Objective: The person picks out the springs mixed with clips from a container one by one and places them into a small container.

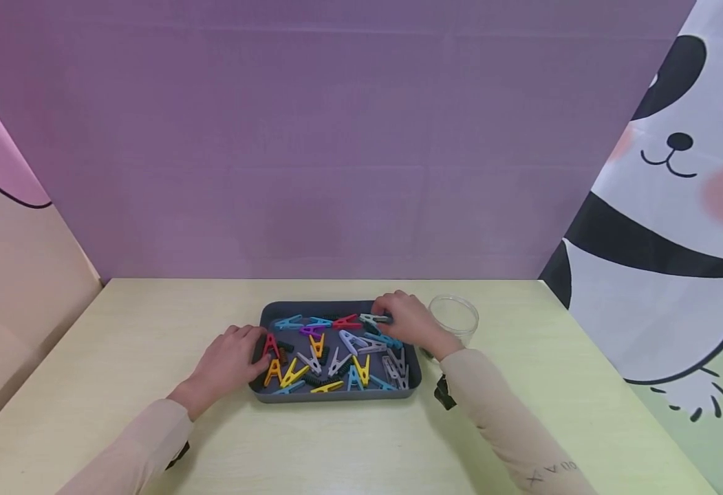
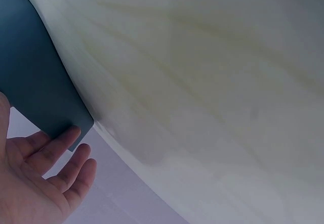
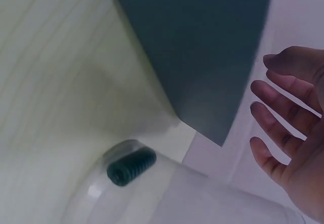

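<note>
A dark grey tray [image 1: 336, 399] holds several colored plastic clothespins [image 1: 361, 371] and small dark coiled pieces [image 1: 324, 354] among them. My left hand [image 1: 231, 361] holds the tray's left end; in the left wrist view its fingers [image 2: 68, 138] lie against the outer wall. At the back right corner my right hand [image 1: 407, 320] reaches over the rim, near a pale clothespin [image 1: 373, 318]. The right wrist view shows its fingers [image 3: 276, 95] spread and relaxed, holding nothing visible. Right of the tray stands a clear jar [image 1: 455, 316], with a dark green ribbed coil [image 3: 131, 167] near its bottom.
The tray and jar stand on a pale wooden table [image 1: 349, 447]. A purple cloth backdrop [image 1: 324, 137] rises behind its back edge. A panda-print cloth [image 1: 677, 206] hangs at the right. Dark straps [image 1: 444, 394] show at the wrists.
</note>
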{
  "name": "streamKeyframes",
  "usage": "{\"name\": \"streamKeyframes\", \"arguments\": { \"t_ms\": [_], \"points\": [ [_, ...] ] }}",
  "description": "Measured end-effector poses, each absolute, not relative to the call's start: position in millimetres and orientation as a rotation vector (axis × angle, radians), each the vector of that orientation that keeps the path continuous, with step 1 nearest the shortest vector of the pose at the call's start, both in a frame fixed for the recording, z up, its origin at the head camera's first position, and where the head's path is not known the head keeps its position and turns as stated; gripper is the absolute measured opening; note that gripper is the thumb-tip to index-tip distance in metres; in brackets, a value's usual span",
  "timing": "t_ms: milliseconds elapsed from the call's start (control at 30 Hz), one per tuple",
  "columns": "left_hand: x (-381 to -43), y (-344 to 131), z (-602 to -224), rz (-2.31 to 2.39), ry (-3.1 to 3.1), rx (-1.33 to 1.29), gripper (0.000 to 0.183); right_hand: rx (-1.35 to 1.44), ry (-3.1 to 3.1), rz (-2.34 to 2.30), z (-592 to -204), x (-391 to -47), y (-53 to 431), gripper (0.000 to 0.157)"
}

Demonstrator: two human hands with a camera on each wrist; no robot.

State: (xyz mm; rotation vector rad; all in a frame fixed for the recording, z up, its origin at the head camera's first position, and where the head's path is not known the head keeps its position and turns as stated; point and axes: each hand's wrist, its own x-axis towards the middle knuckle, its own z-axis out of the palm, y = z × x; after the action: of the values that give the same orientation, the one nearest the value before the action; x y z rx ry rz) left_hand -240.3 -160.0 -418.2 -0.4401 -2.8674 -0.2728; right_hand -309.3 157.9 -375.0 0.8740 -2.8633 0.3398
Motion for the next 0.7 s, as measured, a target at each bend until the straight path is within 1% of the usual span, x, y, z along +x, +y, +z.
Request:
{"name": "streamKeyframes", "arguments": {
  "t_ms": [267,700],
  "points": [
    [-241,-159,-418,-0.266,-2.861,-0.446,0.049,0.848,-2.906,0.334,-384,-316,151,0.021],
    [-241,-160,-418,-0.275,-2.872,-0.439,0.049,0.866,-2.936,0.252,-395,-319,145,0.019]
  ]
}}
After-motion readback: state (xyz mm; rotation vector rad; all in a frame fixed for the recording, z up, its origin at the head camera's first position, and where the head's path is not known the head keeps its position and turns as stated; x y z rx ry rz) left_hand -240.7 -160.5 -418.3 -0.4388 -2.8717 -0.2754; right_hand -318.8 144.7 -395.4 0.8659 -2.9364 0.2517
